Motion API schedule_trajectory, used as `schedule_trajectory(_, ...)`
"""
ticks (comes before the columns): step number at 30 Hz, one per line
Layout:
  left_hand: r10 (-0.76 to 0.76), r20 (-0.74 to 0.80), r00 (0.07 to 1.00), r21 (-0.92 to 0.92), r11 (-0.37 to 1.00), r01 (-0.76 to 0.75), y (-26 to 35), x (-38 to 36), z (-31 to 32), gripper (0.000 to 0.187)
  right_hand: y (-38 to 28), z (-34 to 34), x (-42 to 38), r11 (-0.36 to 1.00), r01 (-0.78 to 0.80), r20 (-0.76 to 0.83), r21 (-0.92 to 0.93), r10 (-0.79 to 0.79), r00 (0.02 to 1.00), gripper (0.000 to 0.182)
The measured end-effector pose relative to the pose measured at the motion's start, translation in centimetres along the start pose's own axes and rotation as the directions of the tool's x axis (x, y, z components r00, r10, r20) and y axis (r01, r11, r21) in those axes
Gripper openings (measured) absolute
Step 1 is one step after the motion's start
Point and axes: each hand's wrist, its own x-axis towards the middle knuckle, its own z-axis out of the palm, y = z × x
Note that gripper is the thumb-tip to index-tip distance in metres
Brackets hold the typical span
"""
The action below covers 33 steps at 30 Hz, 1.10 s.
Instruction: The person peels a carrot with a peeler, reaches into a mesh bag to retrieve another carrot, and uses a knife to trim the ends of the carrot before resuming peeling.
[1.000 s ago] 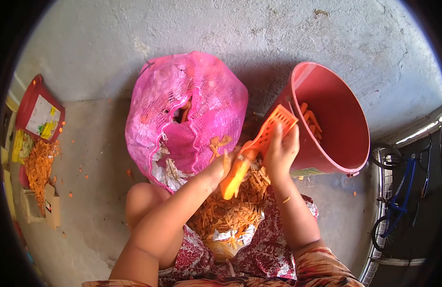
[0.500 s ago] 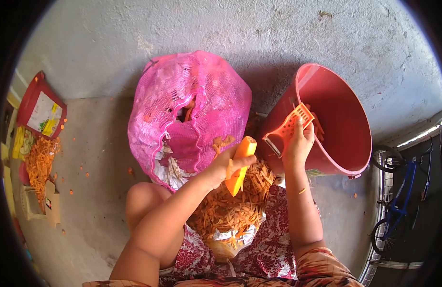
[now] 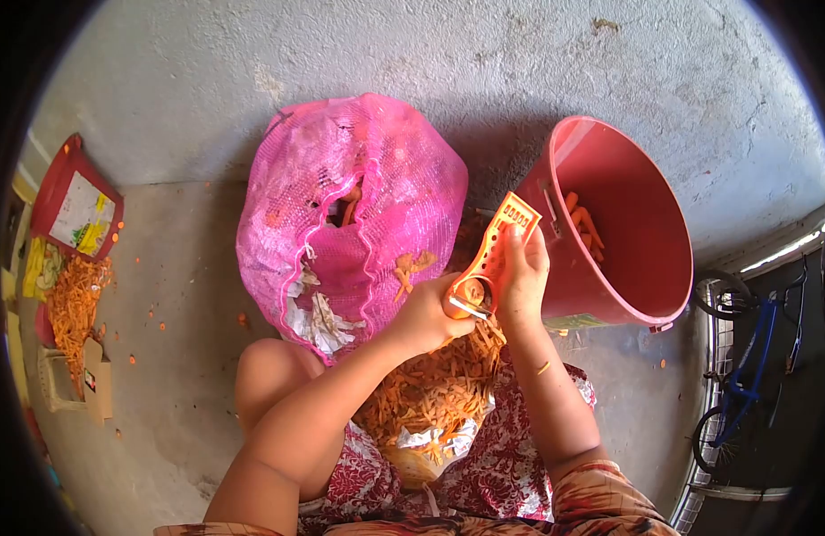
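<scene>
My left hand (image 3: 423,322) is closed around a carrot (image 3: 471,291), whose cut end faces up by the thumb side. In my right hand (image 3: 525,284) is an orange peeler (image 3: 490,255) with a perforated handle; its blade end lies over the end of the carrot. Below both hands, a heap of carrot peelings (image 3: 430,389) fills the space between the legs. Just right of my right hand stands a red bucket (image 3: 649,210) with several peeled carrots (image 3: 585,225) inside.
A pink mesh sack (image 3: 408,196) sits open against the grey wall (image 3: 484,62), carrots showing in its opening. To the left lie a tipped red bucket (image 3: 50,196), more orange shreds (image 3: 73,299) and a cardboard box (image 3: 98,380). A blue bicycle (image 3: 748,389) is at the right.
The carrot has turned from lying lengthwise in view to end-up in my left hand. My right hand has brought the peeler down and left from the bucket rim onto the carrot.
</scene>
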Motion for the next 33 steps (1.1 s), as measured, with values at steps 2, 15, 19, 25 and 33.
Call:
schedule_trajectory(2, 0.047, -0.028, 0.999, 0.037, 0.998, -0.046, 0.7, -0.2, 0.2, 0.028, 0.2, 0.1, -0.1, 1.0, -0.01, -0.008, -0.013, 0.01, 1.0, 0.016)
schedule_trajectory(15, 0.375, 0.166, 0.912, 0.372, 0.833, -0.41, 1.6, -2.0, -0.1, 0.021, 1.7, -4.3, 3.9, 0.987, 0.024, -0.19, -0.159, -0.054, 0.98, 0.016)
schedule_trajectory(19, 0.214, 0.117, 0.97, 0.262, 0.935, -0.238, 2.1, -1.2, -1.0, 0.022, 0.6, -1.5, 1.8, 0.996, -0.071, -0.114, -0.047, 0.066, 0.991, 0.017)
schedule_trajectory(25, 0.149, 0.073, 0.986, 0.177, 0.971, -0.159, 1.2, -1.0, -0.9, 0.024, -1.1, 1.1, -0.1, 0.996, -0.075, 0.07, 0.055, 0.071, 0.995, 0.016)
schedule_trajectory(33, 0.153, 0.037, 0.987, 0.192, 0.969, -0.158, 2.4, -1.1, -0.4, 0.026, -1.2, 1.1, -0.6, 0.987, -0.068, 0.039, -0.144, 0.075, 0.996, 0.019)
